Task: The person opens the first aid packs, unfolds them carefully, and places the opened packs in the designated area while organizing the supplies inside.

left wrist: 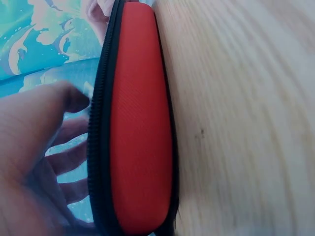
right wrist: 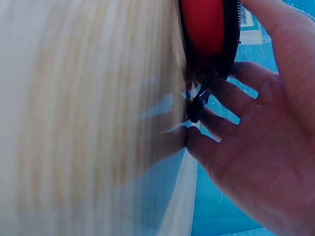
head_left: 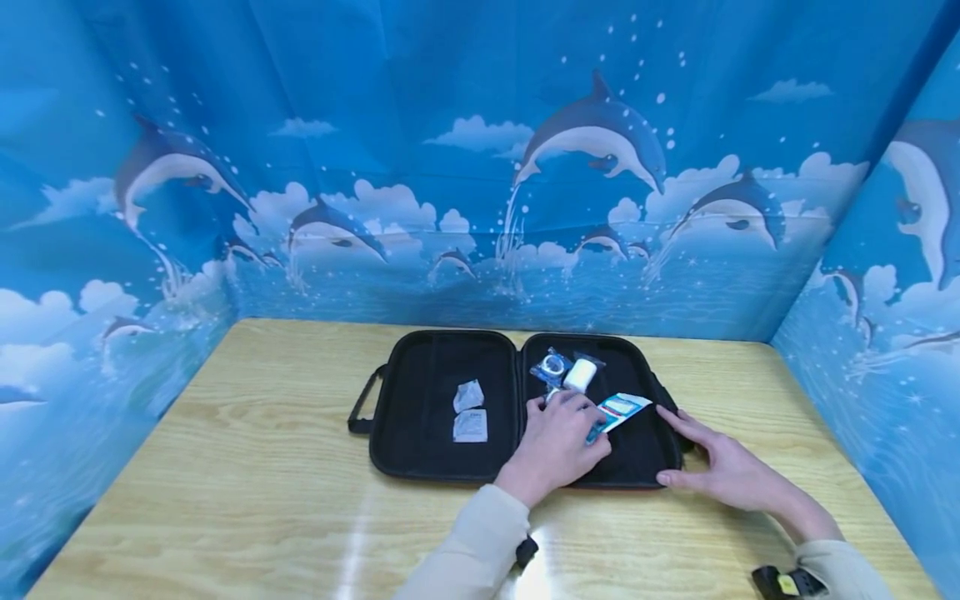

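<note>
An open black-lined case (head_left: 416, 454) with a red outer shell lies flat on the table. My left hand (head_left: 558, 442) reaches into its right half, thumb and fingers pinching the near end of a teal-and-white packet (head_left: 626, 406). In the left wrist view the zipped rim hides its fingertips. A clear-wrapped round item (head_left: 553, 365) and a white roll (head_left: 581, 375) lie just beyond that hand. My right hand (head_left: 723, 467) rests against the case's front right corner, thumb and fingers spread, beside a dangling black zip pull (right wrist: 195, 109).
Two small white sachets (head_left: 470, 425) lie in the case's left half. A black carry handle (head_left: 365, 404) sticks out on the left side. The wooden table (head_left: 262, 450) extends around the case, and a blue dolphin-print curtain (head_left: 420, 167) stands behind it.
</note>
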### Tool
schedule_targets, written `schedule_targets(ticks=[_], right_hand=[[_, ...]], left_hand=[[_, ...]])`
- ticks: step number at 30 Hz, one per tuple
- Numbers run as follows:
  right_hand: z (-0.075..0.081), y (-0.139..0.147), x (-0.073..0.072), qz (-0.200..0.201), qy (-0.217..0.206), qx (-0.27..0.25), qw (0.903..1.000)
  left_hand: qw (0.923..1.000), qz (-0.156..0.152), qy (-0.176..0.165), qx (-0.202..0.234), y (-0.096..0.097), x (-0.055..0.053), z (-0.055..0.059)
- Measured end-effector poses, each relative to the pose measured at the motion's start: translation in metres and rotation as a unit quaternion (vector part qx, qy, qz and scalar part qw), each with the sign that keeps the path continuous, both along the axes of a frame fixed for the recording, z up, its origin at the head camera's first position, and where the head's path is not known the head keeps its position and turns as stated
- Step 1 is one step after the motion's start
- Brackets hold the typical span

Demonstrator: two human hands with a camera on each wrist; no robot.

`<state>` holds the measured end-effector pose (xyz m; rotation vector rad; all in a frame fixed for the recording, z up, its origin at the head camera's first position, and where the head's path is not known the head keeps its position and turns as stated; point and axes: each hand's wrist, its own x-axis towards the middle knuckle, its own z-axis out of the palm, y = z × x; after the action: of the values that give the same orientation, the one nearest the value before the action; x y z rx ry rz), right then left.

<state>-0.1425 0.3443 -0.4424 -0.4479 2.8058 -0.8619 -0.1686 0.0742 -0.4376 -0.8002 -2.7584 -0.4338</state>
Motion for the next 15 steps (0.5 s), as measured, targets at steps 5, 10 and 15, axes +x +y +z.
schedule_targets(ticks=[5,10,15], right_hand=[[-0.0009,0.0008,0.0005,0.002,0.006,0.001,1.0000],[0.0000,0.0003,0.0001,0.000,0.000,0.001,1.0000],[0.0007,0.0009,0.0000,-0.001,-0.001,0.001,1.0000]], left_hand=[[0.9965,0.030,0.031,0.071,0.0002,-0.0019,-0.0007],[0.9887,0.055,0.020,0.138,0.0000,-0.0047,0.0012],[0.9838,0.069,0.013,0.165,-0.0037,-0.0081,0.0038]])
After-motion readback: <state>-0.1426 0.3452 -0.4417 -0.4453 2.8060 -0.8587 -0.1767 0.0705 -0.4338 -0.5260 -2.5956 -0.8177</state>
